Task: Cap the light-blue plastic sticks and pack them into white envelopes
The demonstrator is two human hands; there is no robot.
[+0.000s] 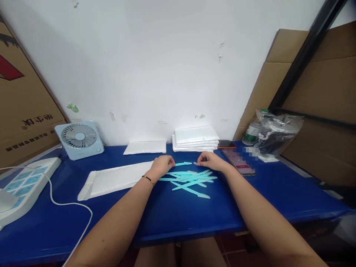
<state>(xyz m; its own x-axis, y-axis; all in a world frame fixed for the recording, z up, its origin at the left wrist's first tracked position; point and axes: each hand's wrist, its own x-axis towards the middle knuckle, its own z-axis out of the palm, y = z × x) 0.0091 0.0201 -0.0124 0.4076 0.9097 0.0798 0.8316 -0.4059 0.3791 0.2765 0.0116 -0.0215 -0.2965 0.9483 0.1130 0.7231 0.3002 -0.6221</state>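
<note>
Bright, diffuse light; faint shadow on wall (150,66), upper left; edges stretched, detail soft

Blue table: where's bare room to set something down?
Free on the blue table: near strip between left forearm and right forearm; right side, between right forearm and right edge. Crowded: middle, with turquoise plastic sticks, left hand, right hand; back, with stacked white packets.

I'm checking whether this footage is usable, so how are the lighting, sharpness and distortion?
Head view: wide-angle stretch, with the left carton leaning outward. Head view: soft light on the wall, dim beneath the table. Head view: glare on the clear bag. Head view: blocky pixelation beside and over the phone; teal tools slightly soft.
</note>
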